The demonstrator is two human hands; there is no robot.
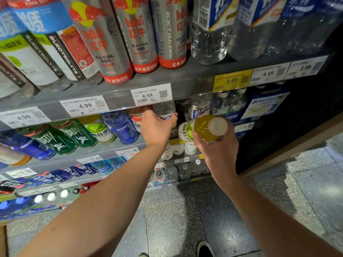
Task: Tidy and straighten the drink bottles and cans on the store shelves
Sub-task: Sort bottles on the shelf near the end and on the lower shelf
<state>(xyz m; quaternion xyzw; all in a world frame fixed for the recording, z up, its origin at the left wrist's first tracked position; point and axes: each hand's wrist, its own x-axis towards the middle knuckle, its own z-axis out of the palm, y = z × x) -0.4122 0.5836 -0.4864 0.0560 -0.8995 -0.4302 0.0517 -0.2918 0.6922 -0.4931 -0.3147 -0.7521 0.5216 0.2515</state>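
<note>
My right hand point(218, 147) grips a yellow drink bottle point(204, 128) with a white and green label, held in front of the second shelf with its base turned toward me. My left hand point(157, 127) reaches into that shelf, its fingers around a clear bottle point(165, 110) with a blue and white label; how firmly it holds the bottle is hidden. A red-labelled bottle point(136, 117) stands just left of that hand. Blue, green and yellow bottles point(96, 128) line the shelf further left.
The top shelf point(185, 78) carries silver energy drink bottles point(137, 39), electrolyte bottles point(46, 52) and large water bottles point(209, 39). Price tags point(151, 94) run along the shelf edges. Lower shelves hold more bottles. Speckled floor point(185, 219) and a shoe point(205, 249) lie below.
</note>
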